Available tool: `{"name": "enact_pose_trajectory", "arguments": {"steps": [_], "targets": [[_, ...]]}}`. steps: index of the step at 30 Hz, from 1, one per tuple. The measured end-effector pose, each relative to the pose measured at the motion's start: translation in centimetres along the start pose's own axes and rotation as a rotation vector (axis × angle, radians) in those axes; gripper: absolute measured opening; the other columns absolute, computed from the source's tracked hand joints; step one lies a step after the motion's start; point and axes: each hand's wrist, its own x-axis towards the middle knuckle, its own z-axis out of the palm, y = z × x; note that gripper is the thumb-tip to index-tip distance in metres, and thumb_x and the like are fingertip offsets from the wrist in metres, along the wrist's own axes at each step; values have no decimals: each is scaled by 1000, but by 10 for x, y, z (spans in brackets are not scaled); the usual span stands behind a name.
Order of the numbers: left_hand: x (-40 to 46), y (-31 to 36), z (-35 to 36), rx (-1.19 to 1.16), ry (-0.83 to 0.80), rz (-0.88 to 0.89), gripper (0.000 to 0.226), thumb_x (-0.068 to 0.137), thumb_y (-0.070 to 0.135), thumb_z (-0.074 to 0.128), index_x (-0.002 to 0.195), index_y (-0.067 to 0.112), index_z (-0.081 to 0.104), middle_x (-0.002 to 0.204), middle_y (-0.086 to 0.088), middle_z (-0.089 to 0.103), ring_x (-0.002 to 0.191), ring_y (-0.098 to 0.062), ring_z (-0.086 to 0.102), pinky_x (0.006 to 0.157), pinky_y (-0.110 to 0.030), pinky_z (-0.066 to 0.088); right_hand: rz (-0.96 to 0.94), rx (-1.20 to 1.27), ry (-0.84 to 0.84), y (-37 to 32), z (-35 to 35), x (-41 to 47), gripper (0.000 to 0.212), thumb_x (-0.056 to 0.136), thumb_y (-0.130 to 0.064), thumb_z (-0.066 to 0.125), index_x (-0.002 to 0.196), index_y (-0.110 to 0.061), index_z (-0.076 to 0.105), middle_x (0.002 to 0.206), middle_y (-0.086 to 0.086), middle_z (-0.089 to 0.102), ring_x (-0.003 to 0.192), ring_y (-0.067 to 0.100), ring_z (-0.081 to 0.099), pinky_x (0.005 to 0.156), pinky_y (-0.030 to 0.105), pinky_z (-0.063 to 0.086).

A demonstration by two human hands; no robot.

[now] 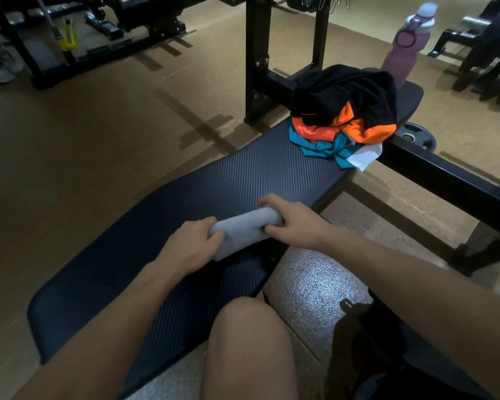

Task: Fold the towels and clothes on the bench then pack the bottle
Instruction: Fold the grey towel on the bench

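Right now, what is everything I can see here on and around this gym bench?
bench: one, black, ribbed pad, running from near left to far right
towel: one, grey, rolled, on the bench's near part, gripped at both ends
clothes pile: one heap, black, orange, teal and white, unfolded, on the bench's far end
bottle: one, mauve with a pale lid, upright beyond the pile
weight plate: one, black, on the floor right of the pile
gym frames: several, black, behind the bench
left hand: one, fingers curled on the towel's left end
right hand: one, holding the towel's right end

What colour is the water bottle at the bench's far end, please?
The water bottle is dusty pink; head view.
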Motion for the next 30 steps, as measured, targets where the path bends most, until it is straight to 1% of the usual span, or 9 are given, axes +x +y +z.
{"name": "enact_pose_trajectory", "arguments": {"steps": [2, 7, 12, 16, 21, 23, 27, 29, 30], "targets": [[11, -4, 2, -34, -8, -57, 24, 95, 32, 45, 79, 15, 50, 81, -5, 57, 74, -26, 57, 63, -39, 45, 54, 89, 5, -1, 0, 6, 42, 93, -28, 59, 132, -30, 44, 97, -8, 57, 82, 5, 57, 63, 23, 42], [34, -6, 9, 79, -13, -33, 16, 93, 31, 47, 101, 18, 53, 101, 1, 46, 87, -20, 52, 71, -37, 44, 162, 110, 81, 2, 16, 19, 41, 96, -34, 51, 136, -27, 43, 121, 2, 47, 106, 23, 55, 92, 42, 48], [48, 11, 10, 128, -167, -27, 21, 86, 29, 54, 103, 17, 52, 97, 0, 55, 84, -18, 56, 63, -34, 41, 294, 84, 127, 10, 28, 23, 44, 92, -35, 55, 133, -21, 50, 122, 7, 49, 116, 29, 49, 99, 45, 44], [50, 29, 8, 165, -302, -72, 23, 85, 28, 55, 105, 16, 51, 96, -4, 57, 83, -20, 59, 65, -35, 49, 331, 239, 158, 11, 29, 13, 20, 87, -30, 59, 104, -23, 53, 105, 3, 60, 101, 24, 58, 82, 39, 50], [38, 48, 13, 143, -381, -39, 10, 83, 21, 54, 91, 18, 61, 94, -3, 59, 83, -20, 60, 67, -35, 50, 357, 346, 193, 11, 30, -15, 16, 88, -22, 64, 86, -27, 48, 83, -7, 52, 81, 13, 52, 58, 25, 36], [30, 56, 12, 157, -373, 30, 7, 84, 16, 54, 88, 18, 58, 93, -2, 54, 82, -21, 56, 65, -34, 45, 387, 399, 145, 13, 29, -29, 15, 88, -22, 63, 97, -27, 51, 92, -3, 55, 87, 14, 54, 60, 25, 37], [15, 90, 4, 218, -417, 169, 7, 86, 15, 56, 93, 16, 57, 91, -3, 59, 82, -22, 58, 71, -40, 51, 410, 360, 75, 18, 21, -66, 47, 87, -21, 62, 131, -22, 45, 119, 5, 53, 107, 22, 54, 71, 28, 45], [9, 113, 5, 289, -442, 243, 9, 86, 17, 58, 94, 21, 56, 92, -1, 60, 83, -19, 58, 76, -42, 53, 387, 195, 111, 18, 10, -92, 70, 85, -22, 62, 149, -21, 34, 139, 8, 41, 127, 26, 46, 94, 35, 48], [7, 126, 7, 316, -447, 284, 13, 84, 17, 59, 95, 23, 56, 93, -1, 60, 83, -18, 59, 77, -43, 56, 352, 93, 131, 16, 4, -106, 79, 83, -24, 62, 154, -20, 27, 150, 8, 33, 137, 27, 38, 107, 39, 42]]}}
